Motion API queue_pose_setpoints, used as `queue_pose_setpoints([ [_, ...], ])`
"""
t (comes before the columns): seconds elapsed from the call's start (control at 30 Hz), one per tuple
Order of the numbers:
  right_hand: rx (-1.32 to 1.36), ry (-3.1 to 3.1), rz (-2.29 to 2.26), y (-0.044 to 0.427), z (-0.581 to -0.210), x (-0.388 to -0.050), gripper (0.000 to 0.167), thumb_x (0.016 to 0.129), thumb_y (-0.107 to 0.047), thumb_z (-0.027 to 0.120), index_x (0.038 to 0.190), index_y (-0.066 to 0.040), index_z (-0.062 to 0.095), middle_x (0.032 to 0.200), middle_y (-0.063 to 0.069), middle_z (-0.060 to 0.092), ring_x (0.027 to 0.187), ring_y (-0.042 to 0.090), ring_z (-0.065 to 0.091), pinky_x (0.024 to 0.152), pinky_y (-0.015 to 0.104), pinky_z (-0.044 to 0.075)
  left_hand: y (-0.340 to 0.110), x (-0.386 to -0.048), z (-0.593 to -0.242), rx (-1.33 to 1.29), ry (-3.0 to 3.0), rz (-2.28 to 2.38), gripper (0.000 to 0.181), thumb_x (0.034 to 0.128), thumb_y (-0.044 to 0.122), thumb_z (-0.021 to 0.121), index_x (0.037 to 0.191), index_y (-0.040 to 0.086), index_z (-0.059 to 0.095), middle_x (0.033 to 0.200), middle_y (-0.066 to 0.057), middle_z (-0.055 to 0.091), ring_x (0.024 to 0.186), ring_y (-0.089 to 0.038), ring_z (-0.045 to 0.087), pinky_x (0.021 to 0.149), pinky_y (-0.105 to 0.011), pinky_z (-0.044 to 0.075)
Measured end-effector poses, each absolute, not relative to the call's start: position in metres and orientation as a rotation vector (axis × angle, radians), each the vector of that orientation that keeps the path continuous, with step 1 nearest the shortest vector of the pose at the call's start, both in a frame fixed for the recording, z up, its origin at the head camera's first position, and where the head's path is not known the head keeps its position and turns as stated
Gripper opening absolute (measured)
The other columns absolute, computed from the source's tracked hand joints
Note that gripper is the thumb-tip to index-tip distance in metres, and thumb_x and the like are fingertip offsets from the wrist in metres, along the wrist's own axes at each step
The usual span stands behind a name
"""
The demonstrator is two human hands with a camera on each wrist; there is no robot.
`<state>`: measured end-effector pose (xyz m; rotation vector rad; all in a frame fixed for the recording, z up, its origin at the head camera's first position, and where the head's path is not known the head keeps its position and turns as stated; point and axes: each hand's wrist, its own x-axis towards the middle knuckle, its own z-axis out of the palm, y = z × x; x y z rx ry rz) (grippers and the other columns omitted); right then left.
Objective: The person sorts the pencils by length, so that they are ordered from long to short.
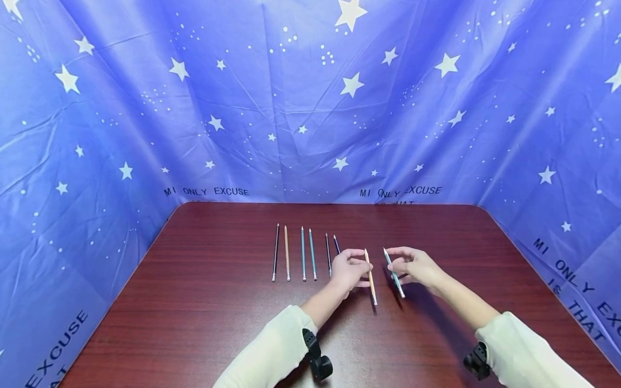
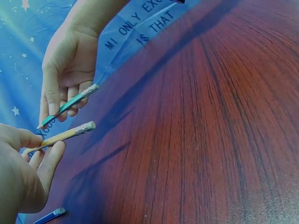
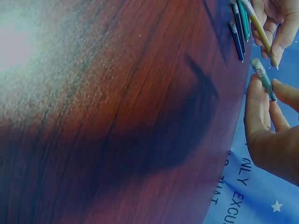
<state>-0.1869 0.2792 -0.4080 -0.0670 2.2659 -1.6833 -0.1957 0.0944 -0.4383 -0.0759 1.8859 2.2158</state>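
Note:
My left hand pinches a yellow pencil between thumb and fingers, its eraser end toward me and its tip pointing away. To its right, my right hand pinches a green pencil in the same direction, slightly tilted. Both pencils are raised above the table, casting shadows on it, with a small gap between them. In the left wrist view, the yellow pencil and green pencil lie almost parallel. Beside my left hand a dark blue pencil lies on the table, partly hidden by that hand.
Left of my hands, pencils lie in spaced pairs on the brown table: a black pencil with a natural-coloured pencil, two teal pencils, and another dark pencil near the dark blue one. A starry blue curtain surrounds the table.

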Motion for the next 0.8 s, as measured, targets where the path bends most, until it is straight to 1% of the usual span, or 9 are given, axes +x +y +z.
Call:
queue_pose_setpoints([
  [0.1,-0.057,2.257,-1.701,0.278,-0.408,-0.188,0.058,0.085,-0.004,0.061,0.136,0.010,0.035,0.086,0.001,0.065,0.070,0.008,0.060,0.062,0.027,0.058,0.094,-0.196,-0.439,-0.078,1.889,2.220,0.034,0.0746,-0.003,0.066,0.107,0.004,0.059,0.083,-0.009,0.067,0.081,-0.036,0.069,0.054,-0.032,0.060],
  [0.17,-0.062,2.249,-1.707,0.277,-0.409,-0.188,0.059,0.085,-0.004,0.061,0.136,0.010,0.034,0.085,0.000,0.065,0.070,0.008,0.060,0.062,0.026,0.058,0.093,-0.197,-0.439,-0.078,1.883,2.222,0.035,0.0746,-0.004,0.066,0.108,0.003,0.059,0.083,-0.009,0.067,0.077,-0.034,0.069,0.054,-0.033,0.061],
  [0.27,-0.068,2.245,-1.715,0.275,-0.410,-0.190,0.059,0.085,-0.005,0.061,0.135,0.010,0.035,0.085,0.000,0.065,0.070,0.008,0.059,0.062,0.026,0.058,0.092,-0.198,-0.439,-0.074,1.870,2.226,0.035,0.0750,-0.004,0.066,0.109,0.003,0.058,0.083,-0.009,0.066,0.068,-0.026,0.068,0.056,-0.034,0.061],
  [0.37,-0.072,2.245,-1.724,0.275,-0.412,-0.192,0.058,0.086,-0.006,0.061,0.135,0.010,0.036,0.086,0.000,0.065,0.070,0.008,0.059,0.063,0.027,0.058,0.091,-0.199,-0.439,-0.076,1.854,2.235,0.036,0.0754,-0.004,0.065,0.109,0.003,0.058,0.082,-0.008,0.065,0.062,-0.016,0.064,0.057,-0.034,0.061],
  [0.47,-0.066,2.245,-1.728,0.275,-0.413,-0.193,0.057,0.086,-0.006,0.061,0.135,0.009,0.037,0.085,-0.001,0.065,0.070,0.008,0.059,0.063,0.026,0.058,0.091,-0.201,-0.438,-0.089,1.851,2.238,0.036,0.0757,-0.005,0.065,0.110,0.003,0.058,0.082,-0.008,0.065,0.059,-0.013,0.061,0.057,-0.034,0.061],
  [0.57,-0.060,2.245,-1.728,0.275,-0.413,-0.193,0.057,0.086,-0.006,0.061,0.135,0.009,0.037,0.085,-0.002,0.065,0.071,0.008,0.060,0.063,0.026,0.058,0.090,-0.203,-0.439,-0.100,1.857,2.240,0.036,0.0762,-0.004,0.066,0.110,0.003,0.058,0.083,-0.009,0.065,0.060,-0.015,0.062,0.057,-0.034,0.061],
  [0.7,-0.050,2.245,-1.738,0.275,-0.411,-0.194,0.058,0.086,-0.005,0.061,0.136,0.010,0.035,0.084,-0.003,0.066,0.071,0.008,0.060,0.062,0.025,0.058,0.090,-0.208,-0.440,-0.111,1.870,2.250,0.035,0.0763,-0.004,0.066,0.110,0.002,0.058,0.084,-0.010,0.066,0.068,-0.025,0.068,0.057,-0.034,0.061],
  [0.8,-0.040,2.241,-1.744,0.275,-0.411,-0.195,0.059,0.086,-0.004,0.060,0.136,0.010,0.034,0.083,-0.003,0.066,0.071,0.008,0.060,0.061,0.025,0.057,0.090,-0.213,-0.441,-0.117,1.886,2.252,0.035,0.0763,-0.005,0.065,0.110,0.002,0.058,0.083,-0.010,0.066,0.072,-0.030,0.069,0.056,-0.034,0.061],
])
